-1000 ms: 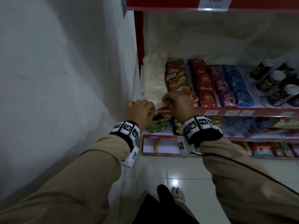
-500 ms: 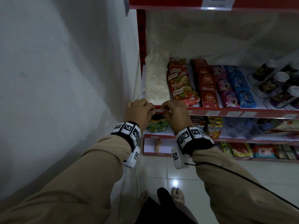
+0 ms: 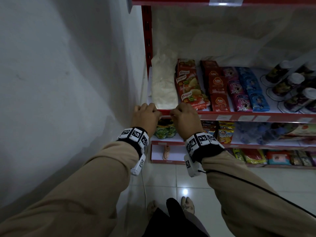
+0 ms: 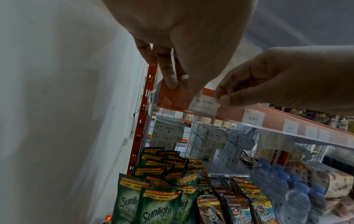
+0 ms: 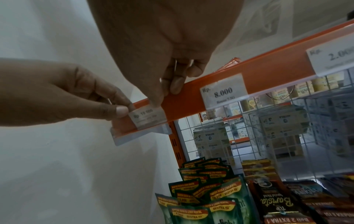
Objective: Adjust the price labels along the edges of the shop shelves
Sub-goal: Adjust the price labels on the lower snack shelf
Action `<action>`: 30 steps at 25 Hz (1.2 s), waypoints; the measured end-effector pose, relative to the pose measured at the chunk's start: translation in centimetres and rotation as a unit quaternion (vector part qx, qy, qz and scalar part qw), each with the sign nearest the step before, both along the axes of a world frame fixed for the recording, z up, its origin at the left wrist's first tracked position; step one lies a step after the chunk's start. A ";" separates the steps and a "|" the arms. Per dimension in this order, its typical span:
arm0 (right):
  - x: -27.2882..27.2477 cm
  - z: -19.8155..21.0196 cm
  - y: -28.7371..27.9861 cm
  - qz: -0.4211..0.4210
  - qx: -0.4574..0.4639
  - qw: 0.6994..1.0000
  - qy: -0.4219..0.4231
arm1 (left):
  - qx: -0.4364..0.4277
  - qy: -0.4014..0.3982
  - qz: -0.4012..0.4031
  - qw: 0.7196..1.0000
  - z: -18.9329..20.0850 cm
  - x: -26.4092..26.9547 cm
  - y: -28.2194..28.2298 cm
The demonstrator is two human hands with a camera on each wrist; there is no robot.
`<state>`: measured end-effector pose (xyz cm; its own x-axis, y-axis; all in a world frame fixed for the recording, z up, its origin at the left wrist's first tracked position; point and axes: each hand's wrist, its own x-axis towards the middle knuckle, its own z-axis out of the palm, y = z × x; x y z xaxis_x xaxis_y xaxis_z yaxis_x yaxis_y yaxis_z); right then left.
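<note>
A small white price label reading "Rp 10 000" (image 4: 204, 106) (image 5: 147, 118) sits in the clear strip on the red shelf edge (image 3: 165, 113), at its far left end by the wall. My left hand (image 3: 154, 113) (image 4: 188, 89) (image 5: 126, 107) pinches the label's left top corner against the rail. My right hand (image 3: 172, 115) (image 5: 164, 92) (image 4: 220, 97) pinches its right top corner, thumb in front and fingers over the rail's top. In the head view the hands hide the label.
More labels sit along the same rail, "8.000" (image 5: 223, 92) and others (image 3: 224, 117). A white bag (image 3: 164, 86) and sachets (image 3: 189, 86) lie on the shelf above the rail. Sunlight pouches (image 4: 153, 197) hang below. A white wall (image 3: 68, 82) stands close on the left.
My right hand has come down from the front of the white bag to the shelf rail and moved left, close to the left hand, which has stayed at the rail's end.
</note>
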<state>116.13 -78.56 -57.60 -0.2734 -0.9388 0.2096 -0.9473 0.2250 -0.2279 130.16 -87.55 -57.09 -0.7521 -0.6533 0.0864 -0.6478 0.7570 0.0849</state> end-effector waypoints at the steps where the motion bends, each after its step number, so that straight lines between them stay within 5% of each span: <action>1: 0.0 0.0 0.1 0.000 -0.001 1.000 0.003 | -0.001 -0.003 -0.002 1.000 0.0 0.0 -0.1; 19: -0.7 -0.9 2.1 -0.004 -0.117 0.993 0.000 | -0.027 0.054 -0.005 0.998 0.3 0.6 0.6; 30: -4.1 -3.3 8.9 0.063 0.002 0.993 -0.101 | -0.003 0.062 0.122 0.991 -2.7 0.4 6.5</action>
